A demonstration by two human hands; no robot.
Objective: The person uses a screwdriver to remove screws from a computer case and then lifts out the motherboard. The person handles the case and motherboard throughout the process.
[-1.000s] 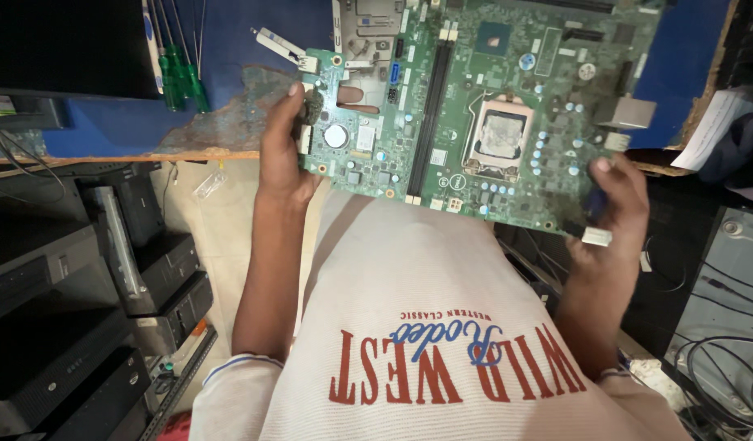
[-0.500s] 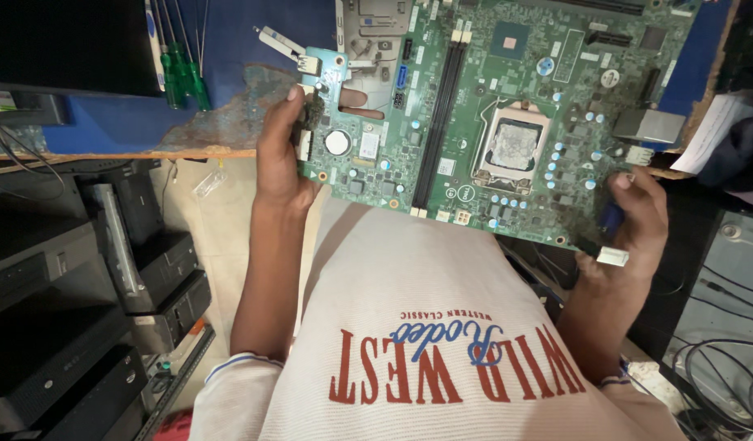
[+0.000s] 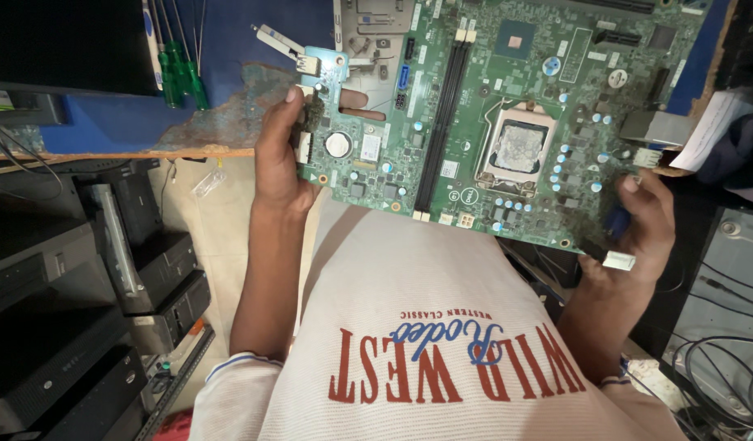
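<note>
**Green board held up by both hands**

Where the frame begins at the left, dark computer cases (image 3: 58, 327) are stacked along the lower left edge, with a black monitor (image 3: 66, 41) filling the upper left corner above a wooden bench edge (image 3: 115, 155). Just right of the monitor, green-handled screwdrivers (image 3: 176, 77) lie on a blue mat (image 3: 229, 49), its surface worn through in a patch near the centre left. A small clear plastic bag (image 3: 206, 181) lies on the pale floor below the bench.

The left hand (image 3: 282, 155) grips the board's left edge, thumb on the upper face and fingers curled behind it, one fingertip showing through a cutout. The board (image 3: 490, 114) fills the upper centre and right of the frame, held above the person's lap and tilted slightly down to the right. Near its left edge sit a round silver coin cell (image 3: 338, 144) and a small white square label (image 3: 370, 148). Two long black slots (image 3: 442, 131) run down its middle, and a metal socket (image 3: 517, 151) with grey paste sits right of them.

The right hand (image 3: 633, 233) clasps the board's lower right corner, thumb on top, fingers wrapped under. A small white connector (image 3: 619, 260) lies against this hand's palm. At the upper right, a white paper sheet (image 3: 711, 131) hangs beside the board. Black cables (image 3: 719, 367) coil in the lower right corner.
</note>
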